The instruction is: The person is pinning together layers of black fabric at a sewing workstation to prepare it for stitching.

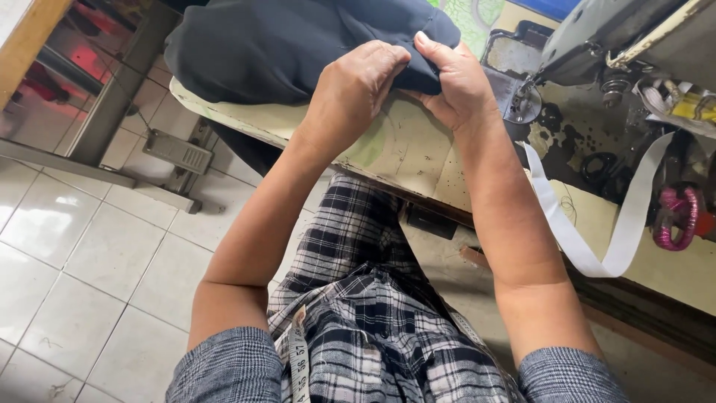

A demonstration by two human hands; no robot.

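At bench (406, 153) edge: left hand (356, 88) and right hand (455, 82) both pinching fold of dark navy fabric (283, 45), just beside sewing machine (597, 37) needle. Fabric not yet under presser foot; white elastic strip (597, 246) dangles untouched.

Even, soft daylight fills the view, bright on the pale floor tiles (89, 246), which show mild sheen. The dark cloth (276, 45) above the grips loses fold detail. Shadows stay faint. Edges bow slightly; focus is mostly sharp.
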